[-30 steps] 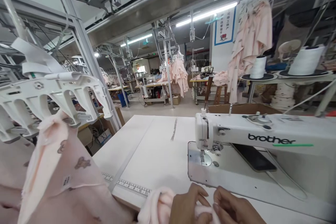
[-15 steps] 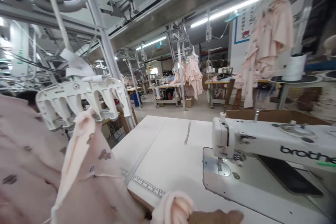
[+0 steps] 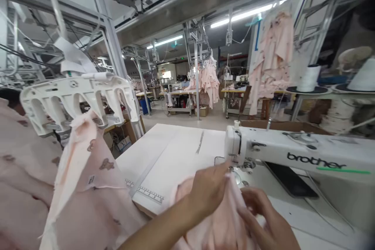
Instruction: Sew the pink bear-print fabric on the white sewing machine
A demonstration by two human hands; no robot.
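My left hand (image 3: 208, 188) pinches the top edge of a pale pink fabric piece (image 3: 218, 218) and lifts it over the white table (image 3: 172, 156), just in front of the needle area of the white Brother sewing machine (image 3: 293, 152). Lower down, my right hand (image 3: 263, 218) grips the same fabric at its right side. To the left, a pink printed garment (image 3: 88, 187) hangs from a white plastic clip hanger (image 3: 76, 97).
A dark phone or tablet (image 3: 290, 181) lies under the machine arm. White thread cones (image 3: 307, 78) stand on a rack at right. A cardboard box (image 3: 281, 125) sits behind the machine. More pink garments (image 3: 272, 54) hang overhead; other sewing stations fill the background.
My hands have risen from the bottom edge, lifting the pink fabric up toward the machine's needle. The view has swung slightly back to the right.
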